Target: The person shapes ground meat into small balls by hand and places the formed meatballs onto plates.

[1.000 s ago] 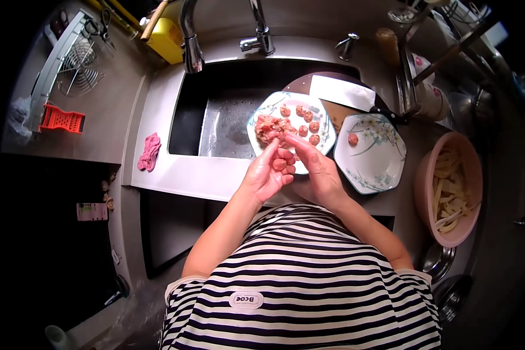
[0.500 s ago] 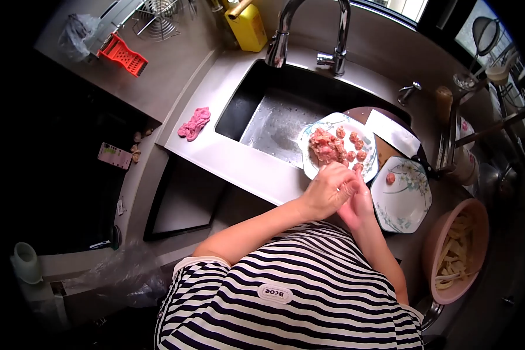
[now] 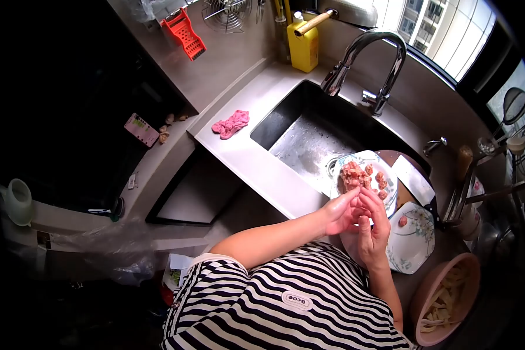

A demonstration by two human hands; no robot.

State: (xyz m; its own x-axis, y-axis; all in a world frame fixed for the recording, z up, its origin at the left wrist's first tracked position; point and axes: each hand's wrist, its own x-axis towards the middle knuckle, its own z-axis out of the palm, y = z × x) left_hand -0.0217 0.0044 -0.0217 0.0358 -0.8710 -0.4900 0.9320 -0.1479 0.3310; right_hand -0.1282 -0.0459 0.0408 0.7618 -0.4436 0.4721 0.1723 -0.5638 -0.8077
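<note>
My left hand [image 3: 340,213] and my right hand [image 3: 375,228] meet in front of my chest, palms turned toward each other and fingertips touching. The fingers of both are fairly straight, and my right thumb stands up. Nothing shows clearly between the palms, though part of that space is hidden. Just beyond the fingers, a flowered plate [image 3: 367,156] carries a mound of raw minced meat [image 3: 354,177] and several small meatballs [image 3: 381,184]. Close to my right hand, a second flowered plate [image 3: 413,248] bears one meatball [image 3: 402,221].
A black sink [image 3: 300,140] with a chrome faucet [image 3: 385,70] lies beyond the plates. A cleaver [image 3: 413,178] rests on a round board [image 3: 401,157]. At right stands a pink bowl [image 3: 417,303] of pale strips. A pink cloth [image 3: 231,125] and yellow bottle [image 3: 304,49] are farther left.
My hands have shifted from pressed together, left over right, to fingertips touching with the palms parted. The camera view has turned, so the sink and plates appear lower and farther right.
</note>
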